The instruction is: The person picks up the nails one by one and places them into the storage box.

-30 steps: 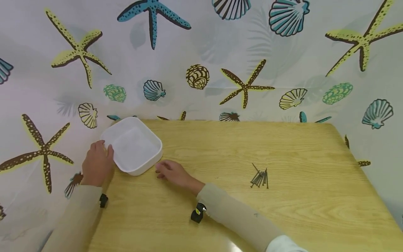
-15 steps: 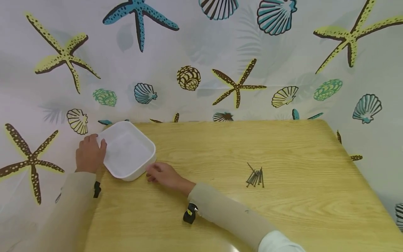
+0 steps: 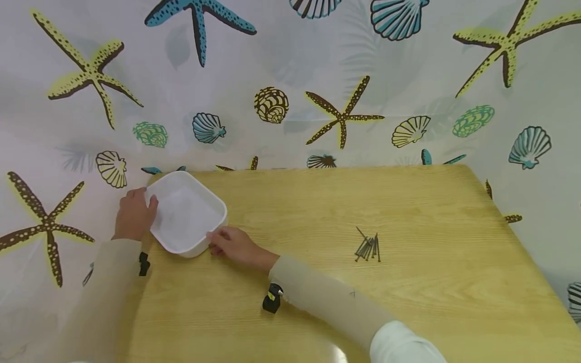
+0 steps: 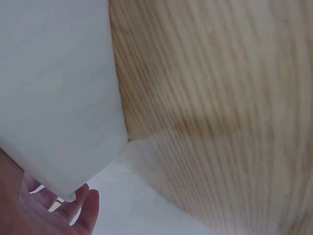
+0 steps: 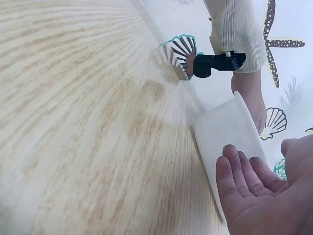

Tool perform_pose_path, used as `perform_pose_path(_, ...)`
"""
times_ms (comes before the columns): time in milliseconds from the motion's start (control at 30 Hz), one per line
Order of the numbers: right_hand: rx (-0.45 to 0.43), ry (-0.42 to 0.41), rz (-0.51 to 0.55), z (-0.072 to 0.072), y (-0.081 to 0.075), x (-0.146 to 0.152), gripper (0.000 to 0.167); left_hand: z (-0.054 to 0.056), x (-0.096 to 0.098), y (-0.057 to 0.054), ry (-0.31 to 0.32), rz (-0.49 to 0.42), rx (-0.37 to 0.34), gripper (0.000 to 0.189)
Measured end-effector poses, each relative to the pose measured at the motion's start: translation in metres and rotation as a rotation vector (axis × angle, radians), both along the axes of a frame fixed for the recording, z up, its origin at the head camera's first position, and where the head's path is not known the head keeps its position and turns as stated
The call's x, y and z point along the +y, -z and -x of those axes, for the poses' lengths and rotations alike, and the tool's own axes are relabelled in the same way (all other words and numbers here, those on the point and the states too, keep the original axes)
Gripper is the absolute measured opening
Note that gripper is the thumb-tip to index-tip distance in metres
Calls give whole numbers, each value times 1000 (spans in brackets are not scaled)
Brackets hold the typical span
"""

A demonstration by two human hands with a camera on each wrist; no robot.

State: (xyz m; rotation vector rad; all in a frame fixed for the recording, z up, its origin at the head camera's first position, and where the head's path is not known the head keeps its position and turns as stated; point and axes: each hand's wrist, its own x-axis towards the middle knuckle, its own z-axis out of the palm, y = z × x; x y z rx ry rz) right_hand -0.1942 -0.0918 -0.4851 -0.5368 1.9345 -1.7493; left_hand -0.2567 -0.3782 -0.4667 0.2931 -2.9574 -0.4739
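White tray (image 3: 188, 214) unmoved, far left of table (image 3: 299, 217). Right hand (image 3: 235, 246) now closer, thumb near rim at near right; fingers together, slightly bent. Left hand (image 3: 133, 216) pinches left rim. Tray looks steadied both sides.

1 pile of nails (image 3: 369, 247) lies at 4 o'clock on the wood-grain tabletop (image 3: 431, 282); a starfish-and-seashell-print backdrop (image 3: 317, 60) rises at 12 o'clock.
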Motion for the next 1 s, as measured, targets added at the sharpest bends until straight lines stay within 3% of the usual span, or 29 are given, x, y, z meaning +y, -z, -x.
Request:
perform_pose_path(100,16,5,-6,3,-1,2,37,-3,1,-3,-31,1,8,55)
perform_pose_path(267,-30,51,4,9,3,12,33,-12,5,-5,-79,-1,15,50)
perform_pose_path(367,-56,65,9,12,5,23,31,-16,8,-5,-75,3,34,47)
perform_pose_path(600,-147,105,30,21,2,54,26,-19,16,2,-33,-2,19,46)
perform_pose_path(833,-218,129,75,30,3,72,25,-19,25,2,29,-16,24,44)
perform_pose_path(1000,-245,119,93,33,0,90,22,-20,33,5,117,-21,28,47)
